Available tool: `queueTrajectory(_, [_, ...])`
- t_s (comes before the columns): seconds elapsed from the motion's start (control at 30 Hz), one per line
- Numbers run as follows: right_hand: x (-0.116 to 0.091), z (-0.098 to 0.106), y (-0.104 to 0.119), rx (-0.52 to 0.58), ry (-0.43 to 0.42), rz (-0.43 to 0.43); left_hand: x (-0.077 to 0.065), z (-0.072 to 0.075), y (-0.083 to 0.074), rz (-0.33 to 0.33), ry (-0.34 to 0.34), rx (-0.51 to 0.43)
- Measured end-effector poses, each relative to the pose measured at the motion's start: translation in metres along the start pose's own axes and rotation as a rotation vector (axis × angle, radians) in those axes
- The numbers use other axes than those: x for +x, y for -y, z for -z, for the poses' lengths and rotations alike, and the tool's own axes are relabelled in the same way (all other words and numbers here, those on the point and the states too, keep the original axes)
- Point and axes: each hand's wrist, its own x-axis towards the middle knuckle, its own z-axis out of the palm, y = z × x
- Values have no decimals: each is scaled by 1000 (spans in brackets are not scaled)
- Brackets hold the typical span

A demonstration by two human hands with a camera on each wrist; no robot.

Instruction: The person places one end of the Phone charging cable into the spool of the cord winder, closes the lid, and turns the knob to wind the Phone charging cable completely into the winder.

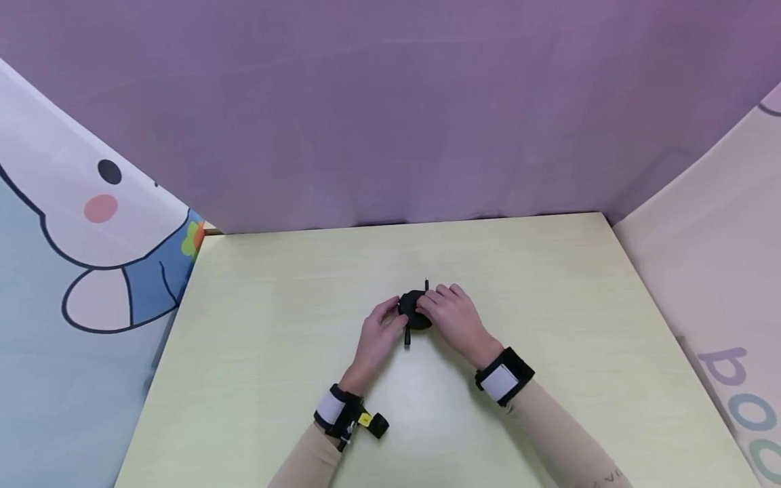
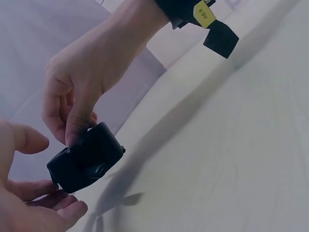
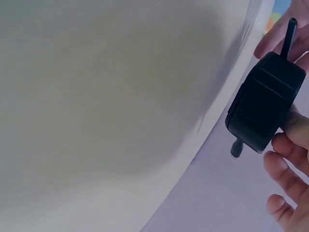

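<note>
A small black box-like device (image 1: 413, 310) is held just above the table; its exact kind is unclear. Two short thin black pieces stick out at opposite ends, one rod-like (image 3: 289, 39) and one stubby (image 3: 235, 148). My right hand (image 1: 459, 320) pinches the device between thumb and curled fingers from its right side. On the other side is my left hand (image 1: 377, 339). In the left wrist view, that hand's fingertips (image 2: 46, 187) touch or nearly touch the device's lower end, while the thumb (image 2: 33, 141) stands apart from it.
The pale wooden table (image 1: 256, 379) spreads out around both hands. A purple cloth (image 1: 390, 122) rises behind its far edge, with a cartoon-printed cloth (image 1: 122, 237) on the left and a light cloth (image 1: 720, 271) on the right. Both wrists wear black straps (image 1: 505, 377).
</note>
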Motion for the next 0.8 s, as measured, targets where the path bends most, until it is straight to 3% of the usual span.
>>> queueTrajectory(0.27, [10, -5, -8, -25, 59, -4, 3, 0, -2, 17, 11, -38])
queueTrajectory(0.8, [11, -16, -14, -24, 116, -22, 5, -3, 0, 74, 66, -75])
